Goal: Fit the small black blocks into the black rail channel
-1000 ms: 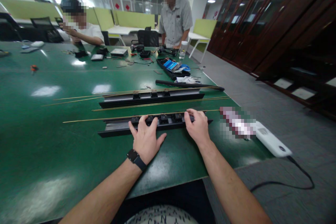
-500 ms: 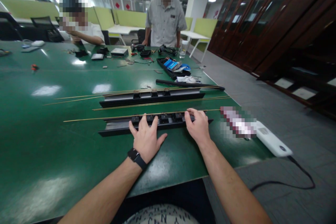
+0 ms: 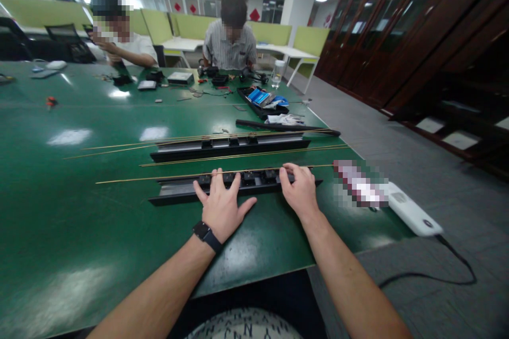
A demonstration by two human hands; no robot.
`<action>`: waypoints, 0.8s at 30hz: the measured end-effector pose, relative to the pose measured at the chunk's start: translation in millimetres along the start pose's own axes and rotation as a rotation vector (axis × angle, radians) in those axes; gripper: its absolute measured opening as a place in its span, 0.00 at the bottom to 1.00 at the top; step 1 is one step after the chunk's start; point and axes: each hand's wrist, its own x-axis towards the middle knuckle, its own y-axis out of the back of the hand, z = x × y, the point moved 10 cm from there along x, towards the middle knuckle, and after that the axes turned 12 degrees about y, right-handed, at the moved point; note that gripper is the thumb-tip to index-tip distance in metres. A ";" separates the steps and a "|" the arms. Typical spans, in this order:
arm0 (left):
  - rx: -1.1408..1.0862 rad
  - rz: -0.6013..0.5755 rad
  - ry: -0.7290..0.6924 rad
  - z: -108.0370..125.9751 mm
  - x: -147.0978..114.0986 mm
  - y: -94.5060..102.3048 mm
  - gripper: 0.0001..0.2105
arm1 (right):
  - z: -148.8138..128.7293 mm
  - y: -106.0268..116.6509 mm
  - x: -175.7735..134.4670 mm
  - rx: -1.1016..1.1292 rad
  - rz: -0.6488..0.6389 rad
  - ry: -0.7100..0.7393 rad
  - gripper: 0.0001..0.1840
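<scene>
Across the table in front of me lies a long black rail (image 3: 175, 190) with a silvery inner channel and several black blocks (image 3: 249, 178) set in it. A thin brass-coloured rod (image 3: 131, 180) runs along its far edge. My left hand (image 3: 220, 202) is spread flat-fingered over the rail's left half, fingertips on the blocks and rod, thumb out over the table. Near the right end, my right hand (image 3: 300, 188) has its fingers curled over the rail, thumb beside the last block. Its fingertips are partly hidden, so their contact with the rod is unclear.
A second black rail (image 3: 278, 146) lies parallel behind, with brass rods around it. Right are a pixelated reddish item (image 3: 358, 185) and a white power strip (image 3: 413, 209). Farther back lie a black tube (image 3: 286, 127), gloves (image 3: 284, 119) and a black tray (image 3: 262, 111). Two people sit opposite.
My left hand has shifted very slightly, its thumb reaching a little farther right. My right hand holds its place. The person opposite in the striped shirt has gone from standing to leaning low over the table.
</scene>
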 end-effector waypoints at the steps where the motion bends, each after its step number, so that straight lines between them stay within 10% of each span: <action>1: -0.003 0.002 -0.004 0.0 0.9 -0.1 0.34 | 0.3 -0.2 0.0 0.002 -0.002 -0.002 0.18; 24: -0.040 0.028 0.027 -3.0 7.8 -6.5 0.24 | -1.2 -0.6 -0.7 0.017 0.013 0.021 0.18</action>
